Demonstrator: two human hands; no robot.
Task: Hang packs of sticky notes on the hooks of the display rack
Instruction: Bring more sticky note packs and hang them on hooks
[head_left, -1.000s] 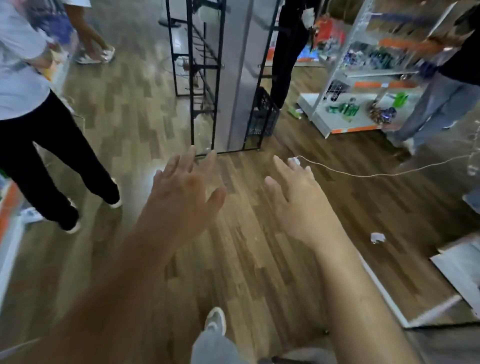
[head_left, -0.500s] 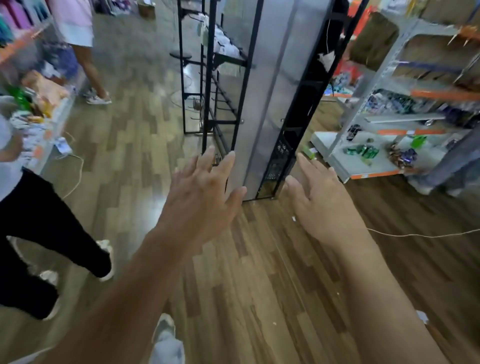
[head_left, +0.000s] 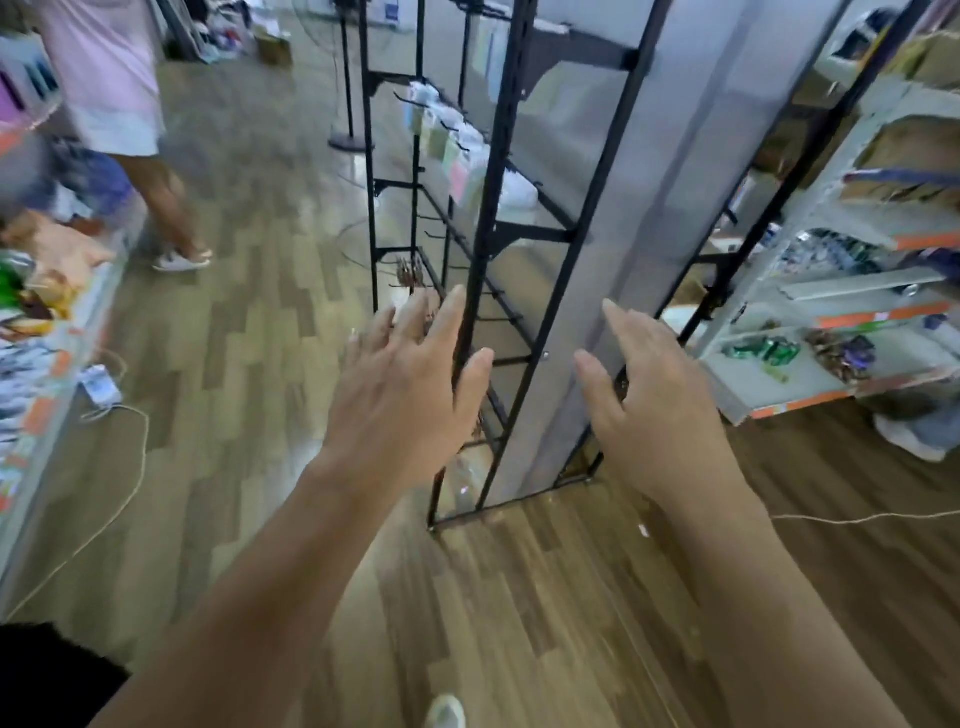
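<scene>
We reach both arms forward, our left hand and right hand empty, fingers straight and spread, before the near end of the black display rack. Blurred pastel packs of sticky notes hang high along its left side.

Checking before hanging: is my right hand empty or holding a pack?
Empty: the bare right hand shows straight, spread fingers, nothing held.
</scene>
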